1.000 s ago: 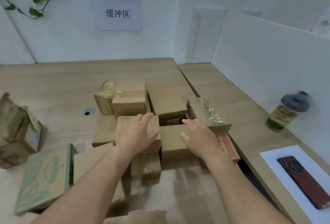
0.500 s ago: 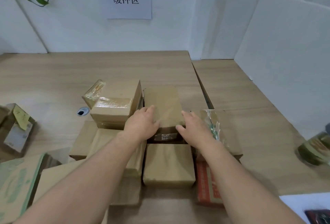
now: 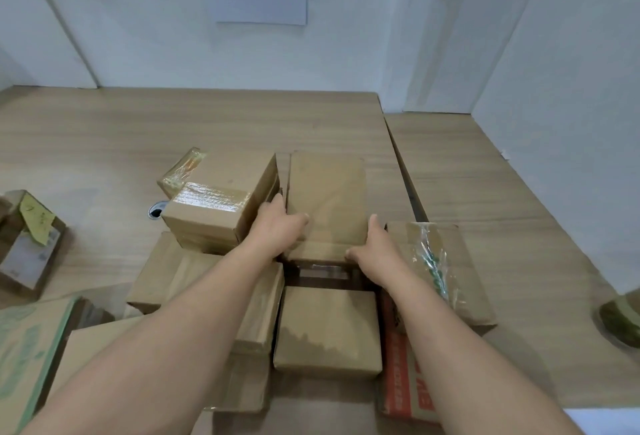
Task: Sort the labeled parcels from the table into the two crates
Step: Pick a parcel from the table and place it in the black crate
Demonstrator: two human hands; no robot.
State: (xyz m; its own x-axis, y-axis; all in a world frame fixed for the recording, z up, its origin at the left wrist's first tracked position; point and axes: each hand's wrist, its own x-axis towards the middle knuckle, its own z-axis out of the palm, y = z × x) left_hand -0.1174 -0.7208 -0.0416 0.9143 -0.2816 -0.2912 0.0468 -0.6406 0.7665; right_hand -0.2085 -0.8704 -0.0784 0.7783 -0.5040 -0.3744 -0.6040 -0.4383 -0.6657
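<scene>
The brown parcel point(image 3: 327, 192) lies flat on the surface point(image 3: 104, 143) in the middle of the cluster, between the two hands. The left hand point(image 3: 280, 228) grips its left edge, with the fingers tucked into the narrow gap on that side and the thumb on top. The right hand point(image 3: 374, 251) grips the near right corner, fingers along the side and thumb at the near edge. A pale patch on the near face, below the thumbs, may be the label, but it is too blurred to read.

Just left of the left hand, a taped box point(image 3: 221, 199) sits raised on lower boxes. Just right of the right hand lies a film-wrapped parcel point(image 3: 440, 268), resting on a red-printed box point(image 3: 405, 365). A plain parcel point(image 3: 327, 330) lies nearer the person than both hands.

The fit is tight. A lift could drag the taped box off its perch, and the cramped left fingers probably give only a shallow hold that may slip. With the label unread, the parcel could go to the wrong crate.

Neither crate is in view. Far left of the left hand an open carton point(image 3: 31, 244) carries a yellow note, its contents hidden. Far right of the right hand, a bottle point(image 3: 623, 320) is cut off by the frame and holds something dark green.
</scene>
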